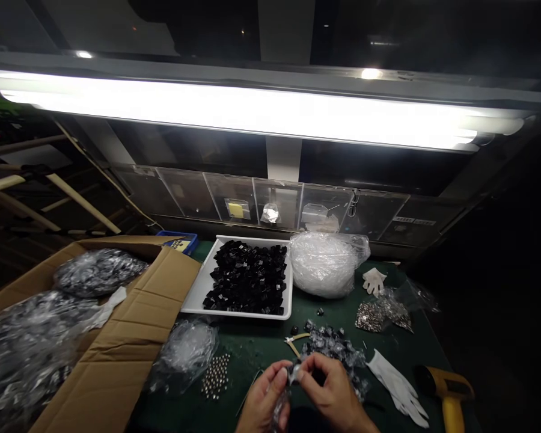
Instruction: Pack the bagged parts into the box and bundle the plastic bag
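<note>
In front of me, near the bench's front edge, both my hands meet at a small black part in transparent plastic wrap (293, 371). My left hand (265, 397) pinches it between thumb and fingers, with some loose plastic hanging below. From the other side, my right hand (330, 388) grips the same wrapped piece with thumb and forefinger. Just beyond lies a heap of plastic-wrapped black parts (331, 344), partly hidden by my right hand. Yellow-handled pliers or cutters (296, 341) rest at the heap's left side.
A white tray (198, 296) holds many black parts. Left of it stands an open cardboard box (130, 337) with bagged parts. Small metal pieces (215, 376) lie near my left hand. To the right are a white glove (399, 388) and a yellow heat gun (451, 394).
</note>
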The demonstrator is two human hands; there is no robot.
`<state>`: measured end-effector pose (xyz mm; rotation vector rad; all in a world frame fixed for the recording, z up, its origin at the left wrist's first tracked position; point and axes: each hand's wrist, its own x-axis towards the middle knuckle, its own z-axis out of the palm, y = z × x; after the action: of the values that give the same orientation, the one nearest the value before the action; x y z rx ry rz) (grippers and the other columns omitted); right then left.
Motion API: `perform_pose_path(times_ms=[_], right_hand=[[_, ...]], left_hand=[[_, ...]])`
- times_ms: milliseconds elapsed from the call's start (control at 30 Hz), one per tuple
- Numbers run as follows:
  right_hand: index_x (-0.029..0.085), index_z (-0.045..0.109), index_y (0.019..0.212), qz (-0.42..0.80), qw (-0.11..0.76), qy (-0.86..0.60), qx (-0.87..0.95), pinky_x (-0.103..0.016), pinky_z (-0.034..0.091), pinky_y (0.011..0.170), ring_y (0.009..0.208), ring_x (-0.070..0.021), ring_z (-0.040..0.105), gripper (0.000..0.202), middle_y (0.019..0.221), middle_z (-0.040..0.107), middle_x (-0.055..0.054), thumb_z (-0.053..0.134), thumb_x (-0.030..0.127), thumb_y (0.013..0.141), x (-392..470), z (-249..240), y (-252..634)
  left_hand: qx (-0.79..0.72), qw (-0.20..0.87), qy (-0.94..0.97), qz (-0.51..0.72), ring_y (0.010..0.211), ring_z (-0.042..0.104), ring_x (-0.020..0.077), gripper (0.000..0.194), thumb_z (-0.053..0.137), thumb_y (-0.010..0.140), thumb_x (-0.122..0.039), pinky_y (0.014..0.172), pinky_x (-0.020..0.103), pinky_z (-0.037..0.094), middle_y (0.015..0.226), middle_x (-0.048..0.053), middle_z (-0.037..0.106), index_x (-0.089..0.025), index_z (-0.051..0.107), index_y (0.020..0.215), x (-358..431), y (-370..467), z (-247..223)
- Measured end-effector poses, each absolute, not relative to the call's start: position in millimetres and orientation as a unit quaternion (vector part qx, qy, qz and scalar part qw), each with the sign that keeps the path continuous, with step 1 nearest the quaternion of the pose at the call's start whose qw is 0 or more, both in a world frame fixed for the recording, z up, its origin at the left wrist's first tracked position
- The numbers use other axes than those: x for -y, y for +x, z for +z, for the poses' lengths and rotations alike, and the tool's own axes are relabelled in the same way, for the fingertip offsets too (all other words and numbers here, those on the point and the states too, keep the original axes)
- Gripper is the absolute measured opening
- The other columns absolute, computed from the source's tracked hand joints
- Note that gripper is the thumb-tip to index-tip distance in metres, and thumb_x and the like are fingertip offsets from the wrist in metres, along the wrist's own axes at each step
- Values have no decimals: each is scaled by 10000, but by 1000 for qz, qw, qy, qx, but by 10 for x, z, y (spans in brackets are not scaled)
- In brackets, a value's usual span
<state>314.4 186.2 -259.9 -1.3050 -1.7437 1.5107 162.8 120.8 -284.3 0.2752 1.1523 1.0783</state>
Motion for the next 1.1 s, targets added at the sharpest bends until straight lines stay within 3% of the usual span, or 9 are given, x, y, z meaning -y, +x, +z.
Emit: perform_pose_path(times_ms=[100, 167, 267, 367, 533, 733, 967, 1100], right_hand=[[175, 613, 746, 551, 313, -486, 601, -241, 425, 639, 666, -146, 528, 314, 692, 599, -6, 590, 463, 872, -1876, -2602, 3255], [186, 579, 751, 559, 329, -492, 580, -237, 405, 594, 629, -138, 495, 341, 665, 553, 12, 570, 501, 880, -1891, -2583, 3327], [193, 590, 809, 578, 299, -478, 590, -233, 384, 563, 621, -134, 496, 350, 673, 548, 20, 531, 524, 908, -1901, -2516, 3333], [204, 648, 957, 584, 250, -466, 616, -241, 419, 623, 683, -150, 561, 330, 746, 631, 9, 607, 520, 871, -1896, -2450, 3213], [181, 685, 793, 568, 285, -465, 617, -252, 454, 697, 742, -169, 599, 285, 764, 679, -21, 646, 455, 858, -1868, -2460, 3061], [183, 634, 794, 539, 359, -482, 590, -249, 452, 700, 732, -168, 569, 330, 748, 631, -23, 581, 490, 902, -1851, -2486, 3162], [208, 684, 985, 569, 254, -464, 630, -264, 472, 748, 814, -188, 612, 352, 866, 694, -33, 594, 531, 875, -1916, -2494, 3070], [205, 693, 748, 580, 199, -447, 651, -296, 505, 710, 750, -219, 633, 373, 747, 699, -40, 648, 571, 796, -1865, -2551, 3060]], left_hand=[[-520, 677, 61, 517, 312, 298, 40, 635, 691, 735, -643, 319, 140, 271, 394, -101, 447, -159, 577, 1130, -1239, 1584, -2743], [-542, 654, 40, 526, 329, 325, 45, 645, 705, 721, -640, 327, 139, 273, 405, -94, 453, -157, 590, 1132, -1252, 1549, -2702], [-570, 629, 68, 524, 324, 344, 51, 641, 739, 698, -616, 331, 139, 285, 391, -94, 464, -180, 596, 1145, -1256, 1526, -2691], [-569, 621, 116, 527, 317, 364, 44, 634, 802, 637, -582, 322, 135, 272, 424, -92, 496, -190, 615, 1098, -1254, 1555, -2705], [-565, 620, 109, 533, 319, 347, 33, 631, 795, 648, -587, 326, 133, 256, 435, -92, 504, -181, 612, 1095, -1242, 1613, -2687], [-555, 598, 58, 576, 398, 394, 41, 613, 715, 775, -552, 396, 130, 316, 475, -94, 506, -194, 527, 1236, -1208, 1530, -2591], [-568, 614, 100, 539, 349, 389, 46, 694, 773, 693, -570, 359, 145, 304, 444, -87, 526, -181, 562, 1228, -1261, 1461, -2699], [-582, 582, 120, 556, 401, 493, 71, 677, 833, 583, -601, 382, 186, 390, 589, -23, 636, -155, 637, 1054, -1226, 1486, -2667]])
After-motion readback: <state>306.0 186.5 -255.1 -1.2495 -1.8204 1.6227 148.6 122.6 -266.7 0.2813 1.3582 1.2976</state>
